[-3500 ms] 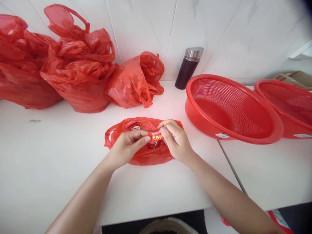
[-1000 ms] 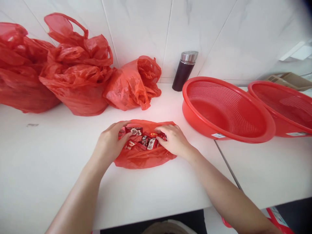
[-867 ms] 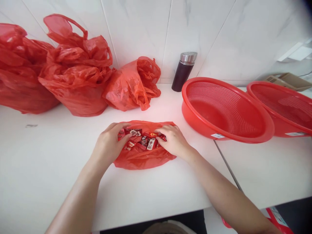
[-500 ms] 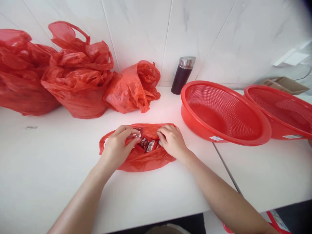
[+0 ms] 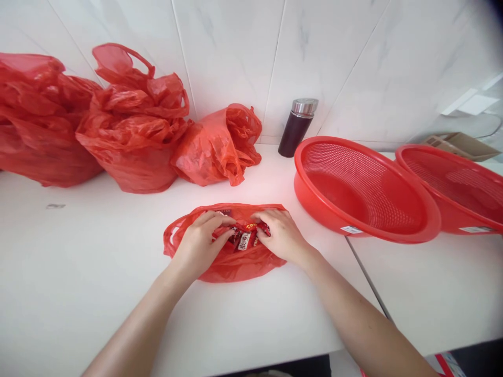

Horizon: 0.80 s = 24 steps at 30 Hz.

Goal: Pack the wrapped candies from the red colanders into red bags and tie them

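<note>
A small red wrapped candy [image 5: 250, 227] with yellow lettering stretches between my two hands. At its left end, the thumb and fingertips of my left hand [image 5: 202, 242] are pinched together. My right hand [image 5: 283, 235] pinches its other end. Both hands are over the mouth of a red plastic bag [image 5: 231, 269], which lies low on the white table. Inside the bag are several packaged sweets, among them a red-and-white packet [image 5: 244, 241] just below the candy. My fingers hide part of the contents.
Three full red plastic bags [image 5: 129, 157] stand along the tiled wall at the left. A dark thermos [image 5: 293, 131] with a silver lid is behind my right hand. Two red perforated baskets [image 5: 328, 222] sit at the right, a cardboard box [image 5: 467, 146] behind them. A seam crosses the white table [image 5: 78, 272].
My hands have come closer together over the bag, and the red candy with yellow lettering now shows between them. The whole view has shifted slightly, with things appearing lower and further right.
</note>
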Available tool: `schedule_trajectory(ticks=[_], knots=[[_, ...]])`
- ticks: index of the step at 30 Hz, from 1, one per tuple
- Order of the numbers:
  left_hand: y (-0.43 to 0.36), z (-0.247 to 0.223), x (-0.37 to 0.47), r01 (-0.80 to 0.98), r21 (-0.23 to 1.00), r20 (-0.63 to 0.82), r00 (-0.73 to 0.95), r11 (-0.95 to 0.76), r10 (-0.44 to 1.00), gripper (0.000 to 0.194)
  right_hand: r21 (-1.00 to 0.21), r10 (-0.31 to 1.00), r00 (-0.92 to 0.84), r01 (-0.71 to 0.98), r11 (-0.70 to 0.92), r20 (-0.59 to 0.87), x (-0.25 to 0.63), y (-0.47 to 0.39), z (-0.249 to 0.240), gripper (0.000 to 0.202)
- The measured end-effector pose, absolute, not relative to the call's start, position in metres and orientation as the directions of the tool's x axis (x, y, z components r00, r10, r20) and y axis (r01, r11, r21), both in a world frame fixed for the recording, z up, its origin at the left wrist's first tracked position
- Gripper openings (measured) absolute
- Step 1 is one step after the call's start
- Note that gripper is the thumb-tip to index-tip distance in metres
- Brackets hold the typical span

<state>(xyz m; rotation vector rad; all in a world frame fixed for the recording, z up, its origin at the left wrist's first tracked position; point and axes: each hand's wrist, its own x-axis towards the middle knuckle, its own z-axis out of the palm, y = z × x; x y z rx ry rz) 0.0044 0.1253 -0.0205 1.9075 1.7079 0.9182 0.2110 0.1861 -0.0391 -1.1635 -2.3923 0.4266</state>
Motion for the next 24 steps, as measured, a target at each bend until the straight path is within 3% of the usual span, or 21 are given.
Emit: schedule_trajectory(ticks=[6,9,11,14,18,24], knots=[[0.125,-0.021,0.011,0.707,0.693,0.173,0.027,-0.142,0.984,0.025,-0.570,0.799,-0.451,0.560,0.601,0.399,0.206,0.180,-0.034,0.018],[0.124,-0.018,0.013,0.659,0.750,0.095,-0.028,-0.053,0.995,0.036,-0.693,0.811,-0.442,0.444,0.569,0.383,0.205,0.173,-0.026,0.018],[0.123,-0.015,0.012,0.562,0.827,-0.007,-0.050,0.034,0.999,0.037,-0.770,0.824,-0.442,0.362,0.525,0.354,0.205,0.169,-0.022,0.017],[0.123,-0.012,0.010,0.298,0.948,-0.137,0.061,0.113,0.989,0.029,-0.856,0.850,-0.429,0.268,0.443,0.305,0.205,0.166,-0.018,0.015],[0.125,-0.010,0.007,-0.022,0.985,-0.161,0.194,0.169,0.968,0.022,-0.906,0.851,-0.474,0.220,0.363,0.226,0.203,0.163,-0.012,0.020],[0.125,-0.009,0.007,-0.064,0.982,-0.156,0.237,0.176,0.959,0.016,-0.912,0.859,-0.489,0.263,0.314,0.154,0.200,0.159,-0.008,0.015]])
